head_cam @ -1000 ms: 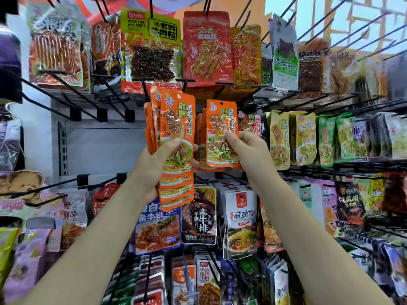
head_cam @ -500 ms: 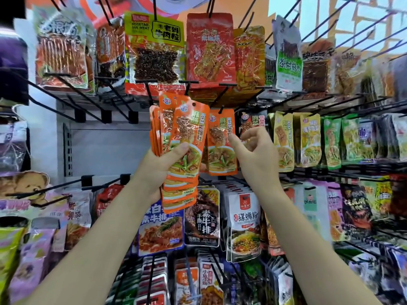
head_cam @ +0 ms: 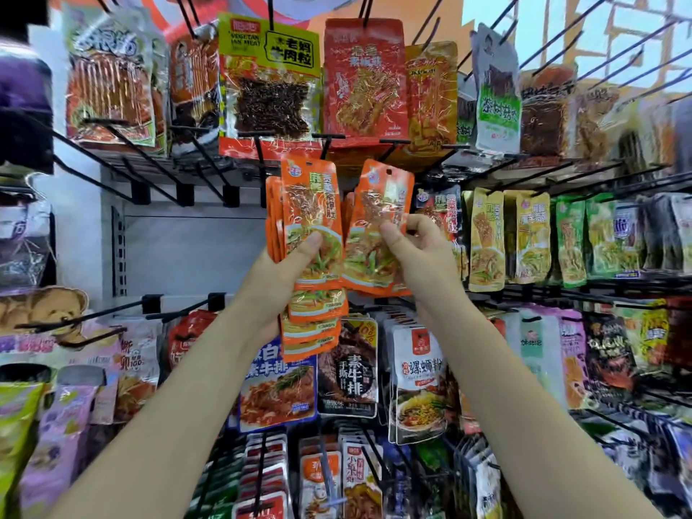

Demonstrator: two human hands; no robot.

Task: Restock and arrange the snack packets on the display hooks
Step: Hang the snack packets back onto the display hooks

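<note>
My left hand [head_cam: 279, 273] grips a fanned stack of orange snack packets [head_cam: 310, 204], thumb across the front one, held up before the rack. My right hand [head_cam: 419, 256] pinches a single orange packet [head_cam: 380, 219] of the same kind, tilted to the right, its punched hole at the top just below a black display hook [head_cam: 391, 149]. More orange packets hang behind that one. I cannot tell whether the pinched packet is on the hook.
Rows of black hooks jut toward me, several bare at the left [head_cam: 123, 170]. Red and yellow-green packets [head_cam: 269, 84] hang above. Yellow packets [head_cam: 485, 237] and green ones [head_cam: 571, 237] hang to the right. Blue, dark and white packets [head_cam: 417, 380] hang below my hands.
My right hand closed on one orange packet and tilted it, top to the right. My left hand's stack straightened upright. The view shifted slightly upward.
</note>
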